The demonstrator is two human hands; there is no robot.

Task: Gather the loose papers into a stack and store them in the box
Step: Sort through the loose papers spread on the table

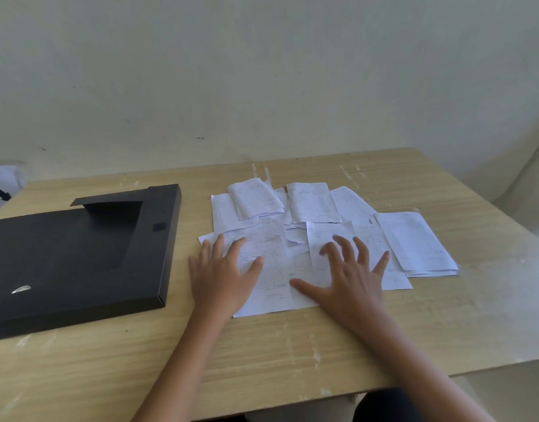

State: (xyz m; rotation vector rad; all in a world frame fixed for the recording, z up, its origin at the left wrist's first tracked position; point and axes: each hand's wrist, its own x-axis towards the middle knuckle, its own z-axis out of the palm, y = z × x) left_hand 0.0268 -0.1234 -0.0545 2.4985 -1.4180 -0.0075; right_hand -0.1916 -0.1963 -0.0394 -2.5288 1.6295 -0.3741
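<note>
A pale wood-grain table [292, 345] stands against a plain off-white wall [262, 71], and nothing lies between the two hands and the work. One flat black rectangular box [79, 254] sits on the left side of the table, its flap lying over the top, just beside the papers but apart from them. The loose white printed papers [320, 226] are spread in an overlapping scatter right of the box; about ten sheets or folded bundles show, though the overlaps make an exact count uncertain. The left hand [222, 272] lies palm down with fingers splayed and released on the near left sheets, grasping nothing. The right hand [350, 275] is likewise spread over the near middle sheets, fingers [343, 245] slightly arched, whether they press the paper cannot be told
</note>
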